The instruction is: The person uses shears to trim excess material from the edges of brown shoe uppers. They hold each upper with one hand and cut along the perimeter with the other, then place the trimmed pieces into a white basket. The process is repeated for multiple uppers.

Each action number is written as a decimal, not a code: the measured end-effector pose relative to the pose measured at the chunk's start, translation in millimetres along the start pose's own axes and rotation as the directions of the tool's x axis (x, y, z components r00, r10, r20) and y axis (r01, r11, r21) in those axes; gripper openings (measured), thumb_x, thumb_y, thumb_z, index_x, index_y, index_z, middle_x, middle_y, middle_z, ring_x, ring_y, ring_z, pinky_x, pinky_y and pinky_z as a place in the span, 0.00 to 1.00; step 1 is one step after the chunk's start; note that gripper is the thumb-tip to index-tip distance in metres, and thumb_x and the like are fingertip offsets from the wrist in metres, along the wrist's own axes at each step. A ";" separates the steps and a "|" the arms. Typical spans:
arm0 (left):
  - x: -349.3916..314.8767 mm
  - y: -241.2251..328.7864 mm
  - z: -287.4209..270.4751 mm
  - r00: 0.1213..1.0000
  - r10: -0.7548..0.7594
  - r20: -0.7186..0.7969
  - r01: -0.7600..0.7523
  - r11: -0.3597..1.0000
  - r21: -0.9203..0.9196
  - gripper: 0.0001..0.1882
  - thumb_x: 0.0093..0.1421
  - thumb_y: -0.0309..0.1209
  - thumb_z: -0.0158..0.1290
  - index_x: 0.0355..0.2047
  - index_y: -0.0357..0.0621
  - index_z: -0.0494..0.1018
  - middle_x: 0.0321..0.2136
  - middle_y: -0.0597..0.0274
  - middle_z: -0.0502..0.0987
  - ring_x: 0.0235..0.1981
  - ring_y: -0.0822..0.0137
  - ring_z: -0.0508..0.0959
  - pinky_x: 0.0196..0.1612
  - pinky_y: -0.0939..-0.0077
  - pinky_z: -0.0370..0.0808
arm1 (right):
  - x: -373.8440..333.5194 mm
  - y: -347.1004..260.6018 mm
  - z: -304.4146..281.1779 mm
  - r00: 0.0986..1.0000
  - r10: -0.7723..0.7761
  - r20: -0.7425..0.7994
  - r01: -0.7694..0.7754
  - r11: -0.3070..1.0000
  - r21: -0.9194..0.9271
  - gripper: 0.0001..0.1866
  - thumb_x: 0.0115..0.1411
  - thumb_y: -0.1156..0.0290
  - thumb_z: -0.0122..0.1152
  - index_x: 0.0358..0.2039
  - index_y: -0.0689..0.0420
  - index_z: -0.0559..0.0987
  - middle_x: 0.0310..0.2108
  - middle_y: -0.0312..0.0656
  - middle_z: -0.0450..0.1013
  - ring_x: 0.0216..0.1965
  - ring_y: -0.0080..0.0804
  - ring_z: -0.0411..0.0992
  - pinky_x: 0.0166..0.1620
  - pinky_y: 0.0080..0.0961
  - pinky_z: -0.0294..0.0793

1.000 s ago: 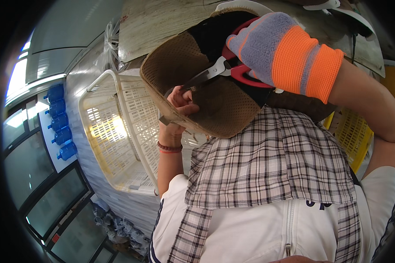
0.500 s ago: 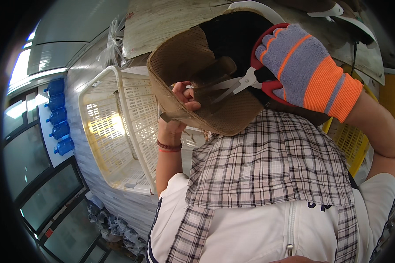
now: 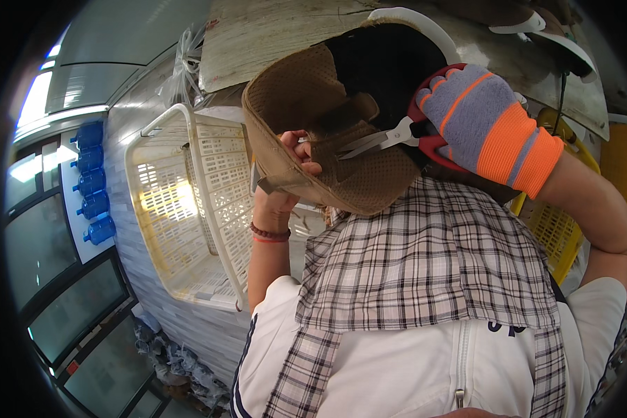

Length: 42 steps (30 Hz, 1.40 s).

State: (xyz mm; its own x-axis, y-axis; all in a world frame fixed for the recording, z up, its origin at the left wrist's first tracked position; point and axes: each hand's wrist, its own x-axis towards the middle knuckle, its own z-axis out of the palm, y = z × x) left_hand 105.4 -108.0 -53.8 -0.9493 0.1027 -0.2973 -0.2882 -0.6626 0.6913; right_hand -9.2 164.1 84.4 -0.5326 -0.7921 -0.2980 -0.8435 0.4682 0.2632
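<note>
A brown mesh cap (image 3: 279, 90) is turned so that I see into it, with a black front panel and a white brim at the far side. My left hand (image 3: 301, 155), bare, grips its near-left rim, fingertips inside and the rest behind the cap wall. My right hand (image 3: 467, 115), in a grey and orange knitted glove, is closed round the red handles of a pair of scissors (image 3: 397, 134). The blades point left into the cap, slightly apart, tips close to a brown flap and my left fingertips. Whether they touch any thread I cannot tell.
Beyond the cap lies a worn worktable (image 3: 279, 42); more brown pieces with white brims (image 3: 522, 24) sit at its far right. A white plastic basket (image 3: 223, 202) stands on the left, a yellow crate (image 3: 554, 230) on the right. Blue water bottles (image 3: 90, 182) line the left wall.
My right hand has moved slightly down, and the scissor blades have come closer together. The cap has shifted a little to the right in my left hand.
</note>
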 end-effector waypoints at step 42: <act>-11.8 -4.2 -0.2 0.986 0.006 -0.168 0.023 0.985 0.169 0.18 0.52 0.18 0.56 0.45 0.27 0.72 0.39 0.55 0.76 0.34 0.73 0.74 0.39 0.80 0.74 | 33.7 4.2 -2.3 0.989 0.019 0.147 -0.070 0.934 0.350 0.40 0.38 0.32 0.64 0.40 0.55 0.79 0.29 0.41 0.77 0.33 0.34 0.78 0.33 0.28 0.78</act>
State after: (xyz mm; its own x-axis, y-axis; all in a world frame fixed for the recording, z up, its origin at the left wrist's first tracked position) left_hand 117.8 -106.6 -53.3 -0.9164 -0.0271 -0.3995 -0.3269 -0.5254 0.7856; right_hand -30.5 138.5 77.5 -0.5529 -0.7167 -0.4250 -0.7746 0.6300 -0.0546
